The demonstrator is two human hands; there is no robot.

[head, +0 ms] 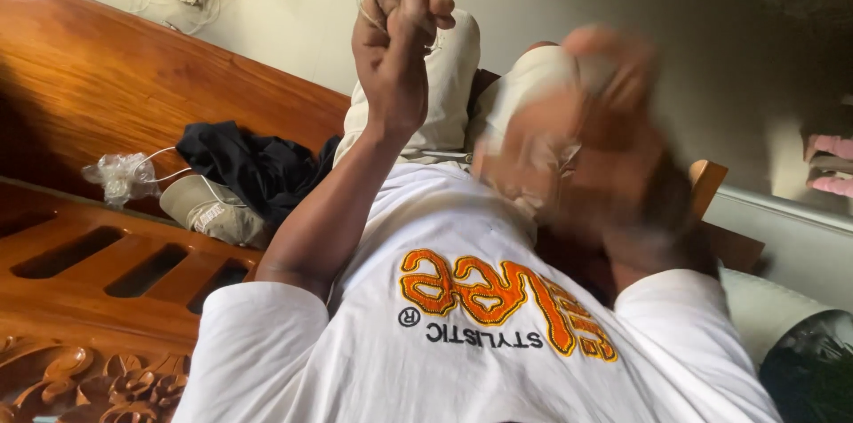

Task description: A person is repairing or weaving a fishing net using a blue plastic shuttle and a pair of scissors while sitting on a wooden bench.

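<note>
I sit on a carved brown wooden bench (98, 254). At three o'clock my right hand (577, 134) is blurred; I cannot tell its grip. At twelve my left hand (398, 41) is fisted, pinching a thin pale thread (369, 16).

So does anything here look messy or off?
Yes. A dark garment lies crumpled on the wooden bench beside a cap and a scrunched plastic bag. The right hand is too blurred to read; the left hand is a closed fist.
</note>
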